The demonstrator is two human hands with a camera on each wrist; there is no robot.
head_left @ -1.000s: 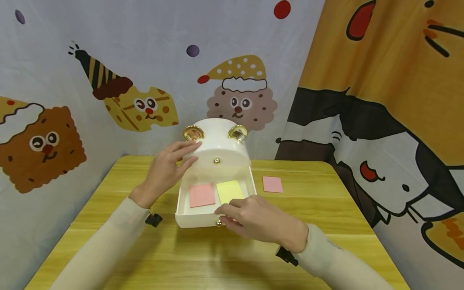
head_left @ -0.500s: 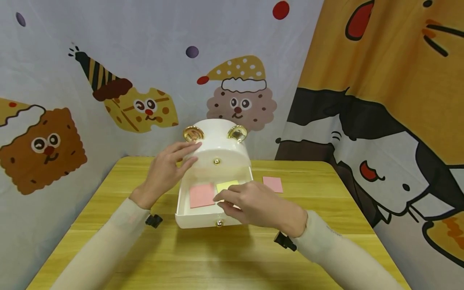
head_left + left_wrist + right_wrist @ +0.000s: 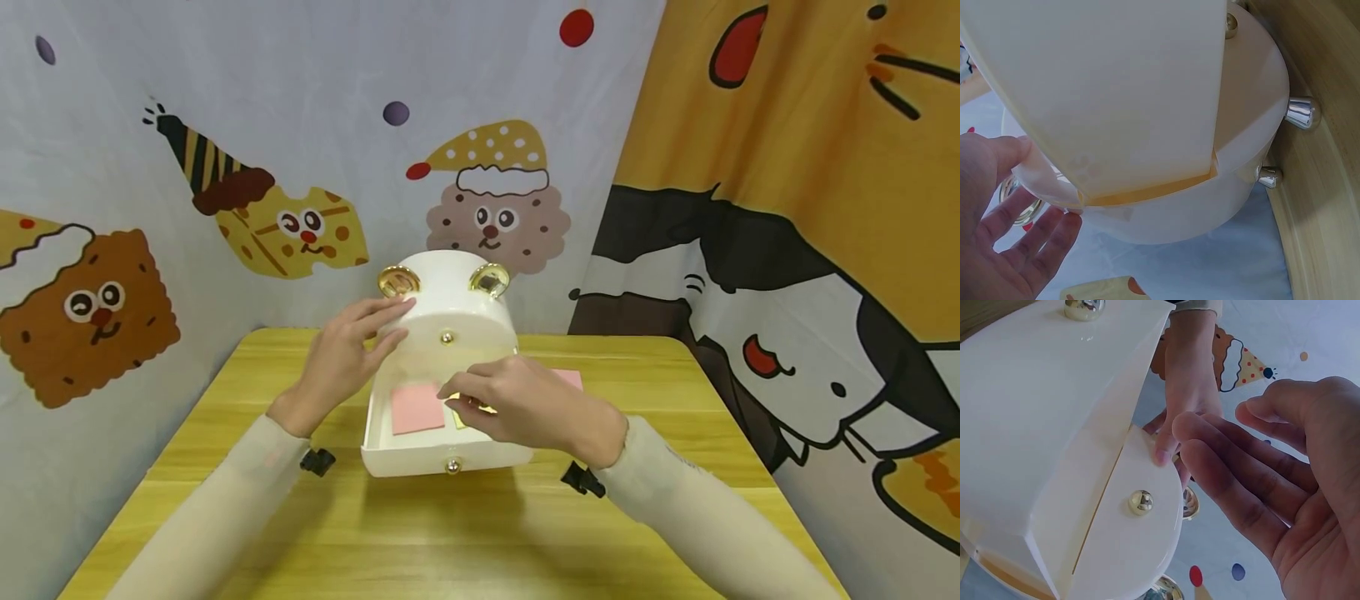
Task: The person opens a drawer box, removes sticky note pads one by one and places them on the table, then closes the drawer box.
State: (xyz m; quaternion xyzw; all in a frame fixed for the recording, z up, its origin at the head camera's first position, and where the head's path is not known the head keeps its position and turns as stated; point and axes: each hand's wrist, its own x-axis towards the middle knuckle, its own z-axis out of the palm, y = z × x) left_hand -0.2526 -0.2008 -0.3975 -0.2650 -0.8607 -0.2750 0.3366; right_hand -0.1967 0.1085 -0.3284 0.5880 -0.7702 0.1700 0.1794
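A white drawer box [image 3: 461, 287] with a rounded top and gold ears stands on the table, its drawer [image 3: 405, 462] pulled out. My left hand [image 3: 337, 358] grips the box's left edge; in the left wrist view, the thumb lies on the front face and the fingers reach round the curved side. Over the drawer hovers my right hand [image 3: 528, 408], its fingers loosely bent with nothing between them in the right wrist view. Inside the drawer lie a pink sticky note pad [image 3: 417, 408] and a yellow sticky note pad [image 3: 459, 422], the yellow one mostly hidden by that hand.
Another pink sticky note pad [image 3: 568, 378] lies on the wooden table [image 3: 645, 392] right of the box, partly covered by the right hand. A gold knob [image 3: 452, 466] sticks out from the drawer front. Cartoon-printed cloth [image 3: 300, 83] hangs behind the table.
My right hand has let go of the drawer's front knob and risen up and inward over the drawer, covering more of the yellow pad. My left hand stays on the box.
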